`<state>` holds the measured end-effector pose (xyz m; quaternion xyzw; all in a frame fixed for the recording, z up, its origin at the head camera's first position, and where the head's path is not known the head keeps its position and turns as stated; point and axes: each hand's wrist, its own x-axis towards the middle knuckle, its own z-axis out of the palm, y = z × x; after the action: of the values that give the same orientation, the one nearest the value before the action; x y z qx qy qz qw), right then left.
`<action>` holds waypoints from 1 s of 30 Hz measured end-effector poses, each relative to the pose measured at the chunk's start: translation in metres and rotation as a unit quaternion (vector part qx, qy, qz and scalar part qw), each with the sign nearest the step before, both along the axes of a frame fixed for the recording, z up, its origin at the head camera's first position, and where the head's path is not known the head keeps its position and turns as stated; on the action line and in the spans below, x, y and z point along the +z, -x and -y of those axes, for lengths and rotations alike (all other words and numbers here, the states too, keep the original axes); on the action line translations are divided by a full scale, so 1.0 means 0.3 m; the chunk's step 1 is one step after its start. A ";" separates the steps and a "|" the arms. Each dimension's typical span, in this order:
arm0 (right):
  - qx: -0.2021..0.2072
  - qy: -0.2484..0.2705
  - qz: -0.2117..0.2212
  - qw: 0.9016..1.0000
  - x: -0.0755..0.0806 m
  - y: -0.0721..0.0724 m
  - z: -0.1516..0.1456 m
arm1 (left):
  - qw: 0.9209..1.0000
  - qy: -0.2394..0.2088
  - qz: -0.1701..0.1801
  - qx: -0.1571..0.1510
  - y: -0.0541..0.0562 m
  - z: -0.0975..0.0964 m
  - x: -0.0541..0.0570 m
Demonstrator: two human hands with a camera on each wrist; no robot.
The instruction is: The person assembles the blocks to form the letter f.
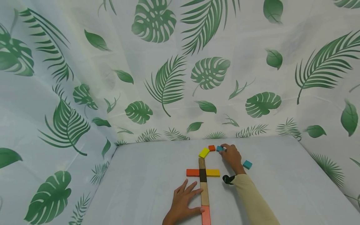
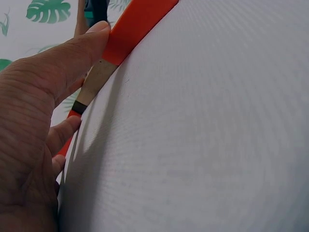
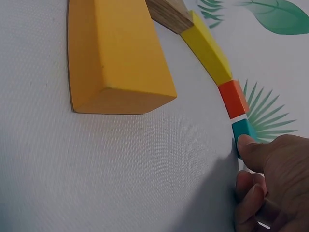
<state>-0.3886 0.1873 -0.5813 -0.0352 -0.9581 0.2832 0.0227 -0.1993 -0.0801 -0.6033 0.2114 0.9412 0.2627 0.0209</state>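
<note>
My right hand [image 1: 232, 157] pinches a small teal block [image 1: 219, 148] on the white surface, just right of a small orange block [image 1: 212, 148]. A slim gap parts these two in the right wrist view. A yellow block [image 1: 204, 152] slants beside the orange one, above the wooden block [image 1: 202, 163]. My left hand [image 1: 184, 201] lies with fingers spread, its thumb and a fingertip touching the column of blocks. That column holds a dark block [image 1: 202, 175], a tan block [image 1: 204, 193] and a coral block [image 1: 206, 215]. Orange-red [image 1: 192, 172] and amber [image 1: 212, 173] blocks flank the dark one.
Another teal block [image 1: 247, 164] lies alone to the right of my right hand. The white surface [image 1: 140, 175] ends at a leaf-printed cloth backdrop [image 1: 174, 125] behind and at both sides. A black strap piece [image 1: 228, 179] sits at my right wrist.
</note>
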 end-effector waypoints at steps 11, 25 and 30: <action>-0.002 -0.007 0.004 1.000 0.011 -0.003 0.008 | 1.000 0.004 0.001 0.002 0.004 -0.001 -0.006; -0.006 -0.012 0.004 1.000 0.013 -0.004 0.013 | 1.000 0.001 0.002 0.003 0.005 0.000 -0.004; -0.010 -0.012 0.007 1.000 0.005 0.000 0.014 | 1.000 -0.001 -0.012 0.002 0.003 0.002 -0.009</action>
<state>-0.3886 0.1830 -0.5797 -0.0462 -0.9612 0.2712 0.0195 -0.2001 -0.0808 -0.6059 0.2130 0.9414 0.2613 0.0091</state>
